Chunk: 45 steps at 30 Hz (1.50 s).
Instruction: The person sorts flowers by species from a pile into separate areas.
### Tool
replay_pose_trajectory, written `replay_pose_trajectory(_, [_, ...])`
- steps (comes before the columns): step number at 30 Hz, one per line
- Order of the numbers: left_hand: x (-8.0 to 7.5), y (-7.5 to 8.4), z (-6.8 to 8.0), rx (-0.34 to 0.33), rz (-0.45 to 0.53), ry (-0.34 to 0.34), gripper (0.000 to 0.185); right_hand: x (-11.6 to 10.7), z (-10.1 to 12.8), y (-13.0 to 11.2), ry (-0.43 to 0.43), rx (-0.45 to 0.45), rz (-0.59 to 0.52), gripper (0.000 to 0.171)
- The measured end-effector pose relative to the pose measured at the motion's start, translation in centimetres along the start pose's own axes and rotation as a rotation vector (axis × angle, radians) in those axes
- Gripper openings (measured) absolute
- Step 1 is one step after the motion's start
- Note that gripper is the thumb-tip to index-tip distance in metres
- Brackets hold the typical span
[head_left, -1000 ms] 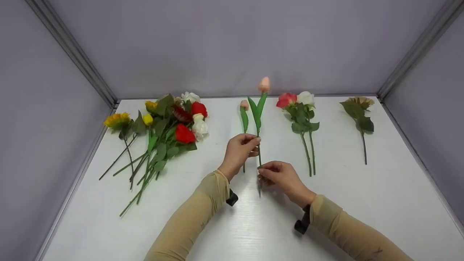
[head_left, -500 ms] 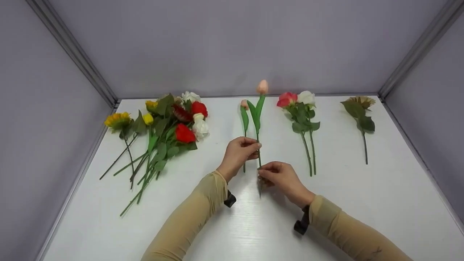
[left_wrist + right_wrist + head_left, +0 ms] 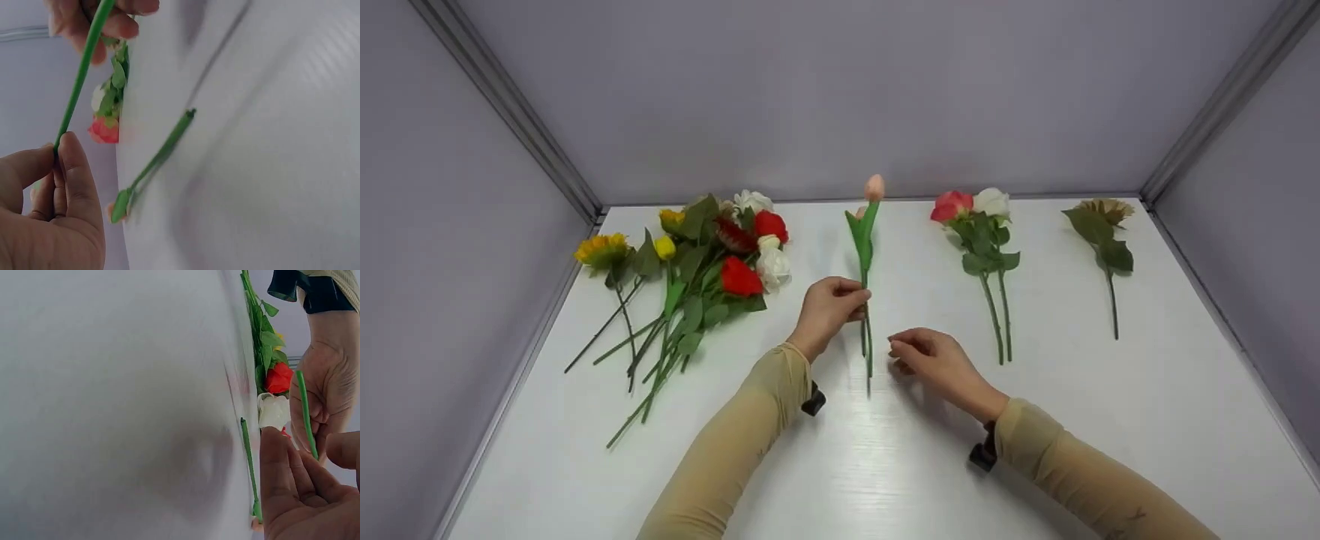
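The peach tulip [image 3: 874, 187] stands upright above the middle of the white table [image 3: 1110, 420], a small closed bud on a thin, smooth green stem with two long pointed leaves folded close against it, all with the waxy, even look of an artificial flower. The left hand [image 3: 826, 309] grips that stem about halfway down, fingers and thumb curled round it, and the lower end of the stem hangs free just over the tabletop. The right hand [image 3: 926, 358] sits just to the right of the stem's lower end with its fingers loosely curled; the head view shows a small gap between fingertips and stem, while the right wrist view shows the stem's end close against them, so I cannot tell whether it pinches anything. A second tulip [image 3: 154, 163] lies flat on the table just behind the held one, its stem straight and its bud pale pink. To the right lie a pink rose and a white rose [image 3: 975, 206] side by side with broad matte leaves, and further right a brownish flower [image 3: 1099, 214] on its own. To the left is a loose heap of flowers [image 3: 712, 247], red, white and yellow with a sunflower at its edge, the stems fanned towards the near side. Grey-lilac walls [image 3: 840, 90] close in the table.
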<state>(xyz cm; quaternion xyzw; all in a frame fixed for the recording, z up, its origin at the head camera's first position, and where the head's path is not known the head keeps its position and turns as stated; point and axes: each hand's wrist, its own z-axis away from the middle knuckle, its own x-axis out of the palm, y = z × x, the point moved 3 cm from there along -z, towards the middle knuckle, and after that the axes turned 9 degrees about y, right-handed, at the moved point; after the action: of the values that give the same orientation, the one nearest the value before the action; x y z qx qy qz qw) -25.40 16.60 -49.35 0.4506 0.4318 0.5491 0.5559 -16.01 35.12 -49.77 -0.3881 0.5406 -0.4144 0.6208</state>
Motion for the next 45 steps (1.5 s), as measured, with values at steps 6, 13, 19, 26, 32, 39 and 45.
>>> replay_pose_trajectory(6, [-2.0, -0.8, -2.3, -0.023, -0.048, 0.124, 0.020, -0.4, -0.1, -1.1, 0.034, -0.239, 0.351, 0.042])
replay_pose_trajectory(13, [-2.0, -1.8, -3.7, -0.042, -0.113, 0.170, 0.021, -0.6, -0.8, -1.5, 0.017, -0.349, 0.588, 0.048])
replay_pose_trajectory(19, [-1.2, -2.4, -4.1, -0.054, -0.184, 0.169, 0.021, -0.8, -1.2, -1.3, -0.019, -0.405, 0.738, 0.054])
replay_pose_trajectory(26, [-0.1, -2.4, -4.1, -0.019, -0.353, 0.134, 0.023, -1.3, -1.3, -0.7, -0.021, -0.393, 0.748, 0.056])
replay_pose_trajectory(32, [0.4, -2.0, -3.7, 0.065, -0.516, 0.101, 0.026, -1.3, -1.3, -0.5, -0.036, -0.404, 0.769, 0.057])
replay_pose_trajectory(39, [-0.1, -1.8, -3.5, 0.121, -0.569, 0.098, 0.031, -1.4, -1.4, -0.2, -0.035, -0.396, 0.805, 0.059])
replay_pose_trajectory(45, [-1.1, -1.0, -2.6, 0.325, -0.751, 0.106, 0.042, -1.3, -1.6, -0.3, -0.031, -0.430, 0.845, 0.061])
